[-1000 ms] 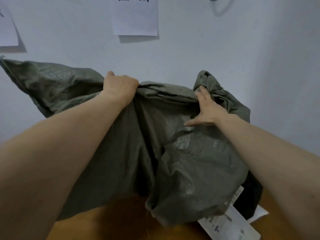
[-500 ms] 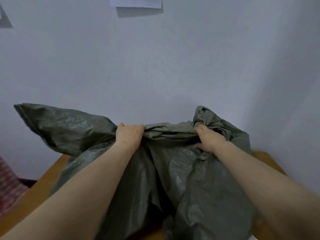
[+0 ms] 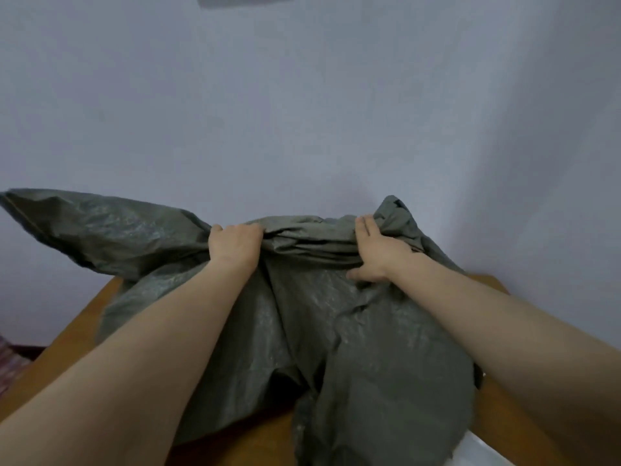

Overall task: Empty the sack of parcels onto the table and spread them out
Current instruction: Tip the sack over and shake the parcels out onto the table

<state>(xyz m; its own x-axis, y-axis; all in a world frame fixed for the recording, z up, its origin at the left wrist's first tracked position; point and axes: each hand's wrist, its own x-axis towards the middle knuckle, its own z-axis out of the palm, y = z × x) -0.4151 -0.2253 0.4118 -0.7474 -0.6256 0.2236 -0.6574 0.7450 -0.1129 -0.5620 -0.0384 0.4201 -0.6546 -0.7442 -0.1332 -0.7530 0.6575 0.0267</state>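
Pale wall (image 3: 302, 112) backs a wooden desk (image 3: 84, 317) where the grey-green sack (image 3: 369, 348) lies slumped, its top edge raised. On that edge the left grip (image 3: 233, 245) clenches a fold, while the right grip (image 3: 376, 253) clutches the bunched cloth, thumb spread flat.

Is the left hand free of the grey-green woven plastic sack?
No, the left hand grips the bunched top fold of the sack.

Both bare forearms reach toward 12 o'clock. The left grip (image 3: 233, 245) clenches a fold of the grey-green woven plastic sack (image 3: 386, 348); the right grip (image 3: 378, 253), at its 3 o'clock, hooks fingers over it, thumb splayed.
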